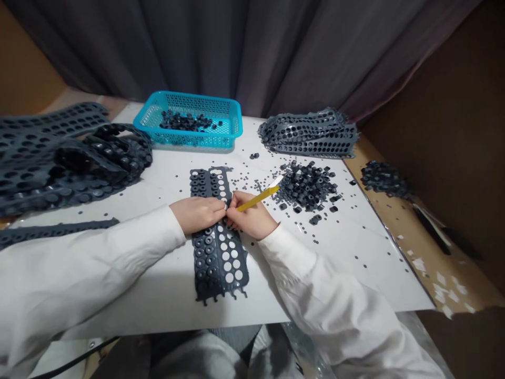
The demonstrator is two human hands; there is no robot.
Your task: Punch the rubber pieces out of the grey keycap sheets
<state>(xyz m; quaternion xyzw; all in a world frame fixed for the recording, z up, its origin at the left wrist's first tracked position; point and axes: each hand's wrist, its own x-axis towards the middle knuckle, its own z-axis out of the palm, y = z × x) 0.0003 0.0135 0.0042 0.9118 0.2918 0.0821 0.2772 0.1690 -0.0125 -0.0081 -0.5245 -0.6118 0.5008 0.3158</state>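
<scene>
A dark moulded rubber sheet [213,250] lies lengthwise on the white table in front of me. Its left rows carry ring-shaped parts, while many round holes on the right let the white surface show through. Across its middle rests my left hand [199,213], fingers closed together at the sheet's right-hand rows. My right hand [252,218] meets those fingertips and holds a slim yellow tool [258,199], its end sticking up to the right. What lies between the touching fingertips is hidden. Just right of my right hand is a heap of small black rubber parts [307,185].
A blue basket [187,141] with small black parts stands at the back. Perforated rubber sheets [311,134] are stacked at back right, with more sheets [47,142] piled left. Small dark discs litter the white table [355,279]. White scraps [445,287] lie on the brown surface.
</scene>
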